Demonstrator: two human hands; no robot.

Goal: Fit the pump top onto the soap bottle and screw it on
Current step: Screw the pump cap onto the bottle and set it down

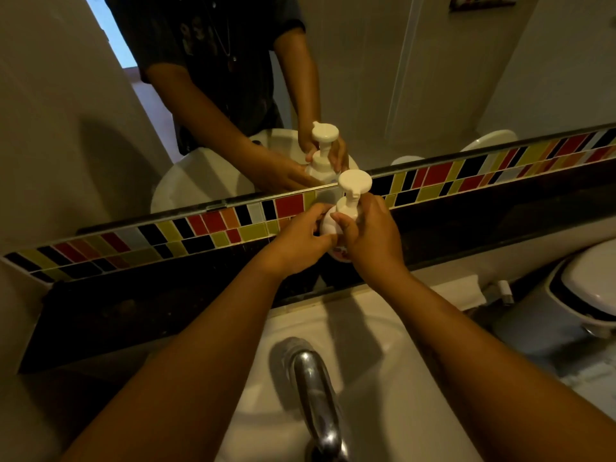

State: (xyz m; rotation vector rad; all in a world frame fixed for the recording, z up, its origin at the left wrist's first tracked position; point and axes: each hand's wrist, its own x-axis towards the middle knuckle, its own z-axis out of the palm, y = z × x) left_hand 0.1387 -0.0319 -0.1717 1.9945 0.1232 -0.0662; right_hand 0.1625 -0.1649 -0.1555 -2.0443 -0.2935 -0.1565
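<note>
Gripping from both sides, the two hands are closed around a small white plastic soap bottle [328,225] held above the dark ledge behind the basin. Left hand [300,245]: fingers are wrapped around the bottle's left flank, thumb laid across its front. Right hand [373,235]: the bottle's right side and shoulder are clasped, thumb pressed near the collar. Bottle body is mostly hidden by the fingers; a patch of printed label is glimpsed at the bottom edge.

A cream-white pump top with a flat round head [355,183] is seated upright on the bottle neck, stem and collar visible between the two hands. Whether the collar is fully threaded cannot be told.

Behind the bottle, a strip of rectangular mosaic tiles in red, black, yellow-green and white [213,225] is run along the wall, under a wide wall mirror [433,78]; the hands, bottle and pump are seen doubled in it. Below the forearms a white ceramic washbasin [373,338] is set, with a curved chrome tap [316,395] at the near edge, blurred. At far right, a white-lidded grey bin [586,295] is partly seen.
</note>
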